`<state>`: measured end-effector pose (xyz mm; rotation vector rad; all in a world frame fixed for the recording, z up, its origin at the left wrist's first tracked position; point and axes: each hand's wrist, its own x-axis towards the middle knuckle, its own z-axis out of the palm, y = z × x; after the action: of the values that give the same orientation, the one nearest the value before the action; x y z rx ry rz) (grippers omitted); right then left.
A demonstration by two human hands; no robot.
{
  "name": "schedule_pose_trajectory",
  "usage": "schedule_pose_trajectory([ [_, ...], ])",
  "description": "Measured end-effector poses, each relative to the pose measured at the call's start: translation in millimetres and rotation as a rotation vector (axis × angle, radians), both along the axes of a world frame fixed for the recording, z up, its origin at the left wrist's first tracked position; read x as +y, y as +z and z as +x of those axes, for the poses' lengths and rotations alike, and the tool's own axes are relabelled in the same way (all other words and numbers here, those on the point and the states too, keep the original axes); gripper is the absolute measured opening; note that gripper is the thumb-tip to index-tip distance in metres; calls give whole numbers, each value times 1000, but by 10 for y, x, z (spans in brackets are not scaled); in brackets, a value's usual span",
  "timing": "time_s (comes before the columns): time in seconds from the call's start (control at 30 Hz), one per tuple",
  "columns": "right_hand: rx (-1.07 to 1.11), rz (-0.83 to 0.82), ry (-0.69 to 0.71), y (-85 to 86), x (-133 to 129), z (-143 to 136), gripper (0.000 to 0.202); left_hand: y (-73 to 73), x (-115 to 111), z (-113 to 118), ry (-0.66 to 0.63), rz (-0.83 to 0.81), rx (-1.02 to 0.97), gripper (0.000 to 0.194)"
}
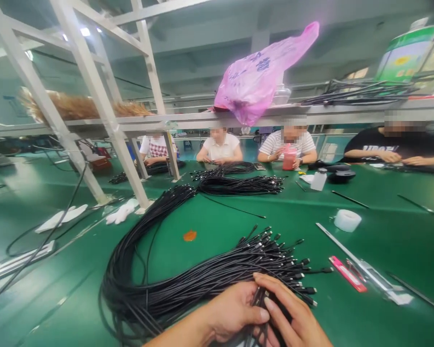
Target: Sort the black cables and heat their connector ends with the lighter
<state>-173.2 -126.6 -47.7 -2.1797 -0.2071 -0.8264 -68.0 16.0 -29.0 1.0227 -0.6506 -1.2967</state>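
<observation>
My left hand (235,308) is closed on several black cables at the bottom centre, its thumb pressed over them. Close against it, my right hand (292,313) has its fingers curled round the same cables. Just beyond both hands lies a large bundle of black cables (188,284), its many connector ends fanned out to the right. The bundle curves left and back across the green table (217,231). The lower parts of the held cables run out of view.
A caliper (365,265), a pink cutter (347,273) and a tape roll (347,220) lie to the right. More cable bundles (242,185) and white gloves (122,212) lie farther back. A metal frame (104,106) stands at the left. Several people sit across the table.
</observation>
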Motion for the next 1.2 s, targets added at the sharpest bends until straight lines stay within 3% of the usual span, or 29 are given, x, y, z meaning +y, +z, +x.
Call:
schedule_pose_trajectory([
  [0.33, 67, 101, -143, -122, -33, 28, 34, 126, -19, -39, 97, 51, -39, 41],
  [0.6, 251, 312, -39, -20, -13, 36, 31, 143, -30, -39, 121, 95, -109, 45],
  [0.83, 333, 686, 58, 50, 6, 25, 44, 259, -7, 43, 175, 41, -121, 42],
  [1.2, 284, 645, 64, 109, 15, 8, 35, 299, -36, 25, 192, 36, -150, 43],
])
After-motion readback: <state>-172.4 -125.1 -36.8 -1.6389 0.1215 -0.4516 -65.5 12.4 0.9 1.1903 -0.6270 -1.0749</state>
